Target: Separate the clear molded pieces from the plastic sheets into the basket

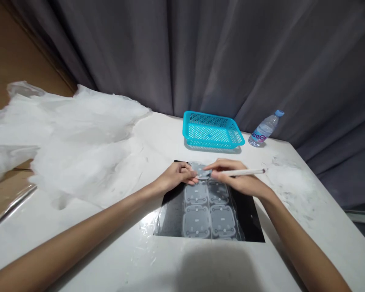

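Observation:
A clear sheet of several grey square pieces (209, 211) lies on a black mat (249, 215) in the middle of the white table. My left hand (178, 176) pinches the top grey piece (202, 170) at the sheet's far end. My right hand (235, 176) holds a thin white pen-like tool (246, 172) that points right, and its fingertips touch the same top piece. Both hands meet at the mat's far edge.
A turquoise mesh basket (211, 129) stands behind the mat. A small water bottle (265, 129) lies to its right. A large heap of crumpled clear plastic (63, 142) covers the table's left side. Grey curtains hang behind the table.

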The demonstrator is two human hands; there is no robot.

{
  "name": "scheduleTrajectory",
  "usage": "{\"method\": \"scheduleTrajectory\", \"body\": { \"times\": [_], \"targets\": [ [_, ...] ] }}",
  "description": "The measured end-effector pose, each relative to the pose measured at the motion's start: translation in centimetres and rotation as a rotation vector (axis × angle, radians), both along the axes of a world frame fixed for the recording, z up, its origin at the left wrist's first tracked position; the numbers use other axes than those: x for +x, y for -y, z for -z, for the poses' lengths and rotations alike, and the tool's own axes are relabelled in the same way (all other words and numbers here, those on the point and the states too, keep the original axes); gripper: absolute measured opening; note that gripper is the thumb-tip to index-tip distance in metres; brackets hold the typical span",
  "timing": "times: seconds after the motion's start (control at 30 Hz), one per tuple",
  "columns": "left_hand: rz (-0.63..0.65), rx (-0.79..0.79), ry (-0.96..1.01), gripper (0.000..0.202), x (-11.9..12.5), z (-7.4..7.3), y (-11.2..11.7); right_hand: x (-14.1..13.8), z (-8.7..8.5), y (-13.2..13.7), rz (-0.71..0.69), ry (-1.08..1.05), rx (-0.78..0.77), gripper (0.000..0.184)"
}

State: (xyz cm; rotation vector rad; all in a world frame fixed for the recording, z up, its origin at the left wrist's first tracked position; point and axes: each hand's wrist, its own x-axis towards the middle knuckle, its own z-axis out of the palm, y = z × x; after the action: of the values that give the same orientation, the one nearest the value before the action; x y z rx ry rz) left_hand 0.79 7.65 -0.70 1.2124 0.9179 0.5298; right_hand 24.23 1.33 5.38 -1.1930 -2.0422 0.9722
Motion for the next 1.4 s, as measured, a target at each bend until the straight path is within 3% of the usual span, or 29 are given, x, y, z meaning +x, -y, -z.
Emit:
{"method": "scheduleTrajectory", "body": {
  "times": [0.1,0.17,0.23,0.37,0.6,0.87,1.23,1.4],
  "targets": [
    [0.010,0.009,0.039,0.040,-0.2,0.2,-0.1,1.4,1.1,-1.5,0.206,0.042,0.206,0.045],
    [0.020,0.023,0.058,0.035,-0.3,0.1,-0.1,1.5,2.4,-2.5,0.272,0.096,0.303,0.052],
    [0.031,0.029,0.071,0.033,-0.3,0.1,-0.1,1.1,3.6,-3.4,0.234,0.112,0.311,0.048],
    [0.059,0.012,0.087,0.032,-0.3,0.2,0.0,-0.1,4.9,-4.4,0.078,0.147,0.170,0.038],
    [0.160,0.076,0.042,0.035,-0.5,-0.6,-0.1,-0.4,3.3,-4.4,0.065,-0.043,-0.046,0.025],
    [0.088,0.108,0.082,0.033,0.0,-1.5,1.2,-0.9,1.7,-3.3,0.063,-0.175,-0.133,0.034],
    [0.052,0.128,0.186,0.035,0.1,-0.4,1.3,-1.2,1.2,-3.0,0.085,-0.124,-0.109,0.040],
    [0.082,0.329,0.120,0.033,0.0,0.0,2.1,-1.3,1.6,-3.0,0.037,-0.081,-0.096,0.047]
  ]
}}
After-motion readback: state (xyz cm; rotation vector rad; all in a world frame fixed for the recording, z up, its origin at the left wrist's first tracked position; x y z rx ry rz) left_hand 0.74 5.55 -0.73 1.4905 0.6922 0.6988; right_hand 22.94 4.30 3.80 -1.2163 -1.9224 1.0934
